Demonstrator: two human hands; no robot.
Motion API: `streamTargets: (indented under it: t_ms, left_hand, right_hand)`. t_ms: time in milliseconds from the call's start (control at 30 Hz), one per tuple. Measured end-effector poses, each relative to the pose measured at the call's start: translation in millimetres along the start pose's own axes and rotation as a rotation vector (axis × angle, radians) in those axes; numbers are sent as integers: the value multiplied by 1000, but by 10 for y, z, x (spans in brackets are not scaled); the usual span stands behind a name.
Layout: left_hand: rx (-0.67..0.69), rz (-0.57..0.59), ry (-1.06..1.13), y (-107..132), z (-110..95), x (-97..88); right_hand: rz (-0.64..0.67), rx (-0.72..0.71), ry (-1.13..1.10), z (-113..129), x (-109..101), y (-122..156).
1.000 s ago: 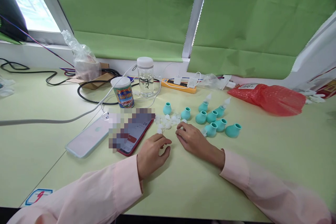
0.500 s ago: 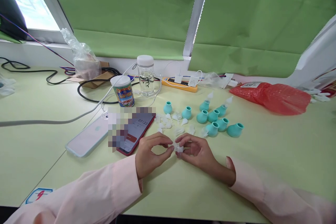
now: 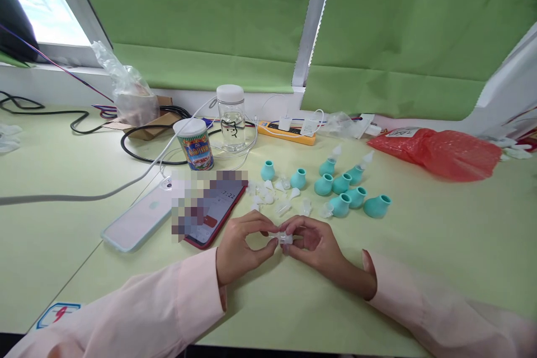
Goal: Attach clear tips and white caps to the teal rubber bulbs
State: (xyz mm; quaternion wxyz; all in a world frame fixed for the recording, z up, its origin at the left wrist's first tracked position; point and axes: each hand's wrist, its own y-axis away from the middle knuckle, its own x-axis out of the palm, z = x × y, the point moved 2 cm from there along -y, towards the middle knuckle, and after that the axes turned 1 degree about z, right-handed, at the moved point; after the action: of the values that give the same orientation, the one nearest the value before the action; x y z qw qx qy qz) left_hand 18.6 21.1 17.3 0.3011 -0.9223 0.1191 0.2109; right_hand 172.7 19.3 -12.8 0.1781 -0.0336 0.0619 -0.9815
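Both hands meet above the near part of the worktop (image 3: 319, 313), with a small translucent plastic fitting (image 3: 286, 237) between them; the left hand (image 3: 243, 251) pinches its left end between thumb and fingers, and the right hand (image 3: 316, 243) pinches its right end the same way, the other fingers curled behind; the fingertips cover much of the fitting, so whether it is one piece or two joined cannot be told; pale pink sleeves (image 3: 197, 285) reach to both wrists.

Just beyond the hands lies a loose scatter of white nozzle tips (image 3: 266, 196), with a few clear plastic pieces (image 3: 306, 208) nearer the right hand; to the right of and behind these stand nine teal squeeze bulbs (image 3: 377, 207), two of them at the back carrying translucent tips that point upward, the other seven with open necks; the bulbs form a loose group, with two set apart on the left, near the white tips.

To the left of the scatter lies a smartphone in a red case (image 3: 220, 210), its screen lit and partly blurred out; beside it is a phone in a pale case (image 3: 146, 215), back upward; behind the phones stand an instant noodle cup (image 3: 197, 148) and a lidded clear bottle (image 3: 232, 128); an orange power strip (image 3: 289, 133) holds white plugs near the wall, and a red plastic bag (image 3: 440, 154) lies at the far right.
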Motion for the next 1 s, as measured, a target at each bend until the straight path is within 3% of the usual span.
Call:
streamTargets:
  t_ms: [400, 633, 1000]
  left_hand:
    - [152, 51, -100, -8, -30, 11]
    - [56, 122, -118, 11, 3, 23]
    - [30, 130, -34, 14, 21, 26]
  right_hand:
    - [-67, 57, -114, 0, -29, -8]
    - [-52, 57, -183, 13, -12, -9]
    - [-26, 43, -192, 22, -3, -14]
